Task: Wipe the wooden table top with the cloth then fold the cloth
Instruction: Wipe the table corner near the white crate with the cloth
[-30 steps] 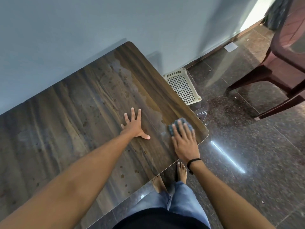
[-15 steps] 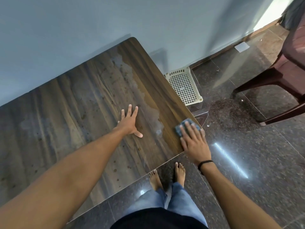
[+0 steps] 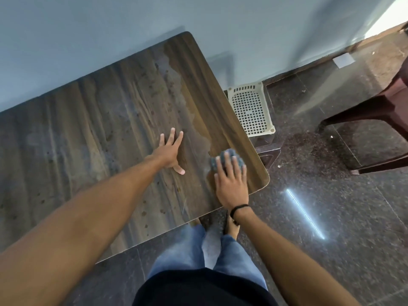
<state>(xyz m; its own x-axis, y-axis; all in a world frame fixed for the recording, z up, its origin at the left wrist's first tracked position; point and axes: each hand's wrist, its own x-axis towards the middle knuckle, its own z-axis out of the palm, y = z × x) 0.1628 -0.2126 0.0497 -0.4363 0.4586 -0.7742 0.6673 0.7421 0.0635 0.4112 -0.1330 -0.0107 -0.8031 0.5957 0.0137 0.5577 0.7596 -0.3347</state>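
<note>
The grey-blue cloth (image 3: 227,160) lies bunched on the wooden desk (image 3: 88,140), close to its rounded near corner at 4 o'clock of the top. Most of the cloth is hidden under the right hand (image 3: 230,184), whose fingers (image 3: 220,166) lie straight and spread, pressing on it; only its edges show between and beyond them. A black wristband (image 3: 239,209) circles that wrist. At 9 o'clock of the cloth the left hand (image 3: 169,153) rests flat on the desk, fingers wide, holding nothing. A pale smeared film covers most of the top; a darker strip runs along its right edge. At 1 o'clock of the cloth a white perforated basket (image 3: 250,109) is partly hidden behind the desk edge. A maroon chair (image 3: 375,120) is cut off at 3 o'clock of the view.
</note>
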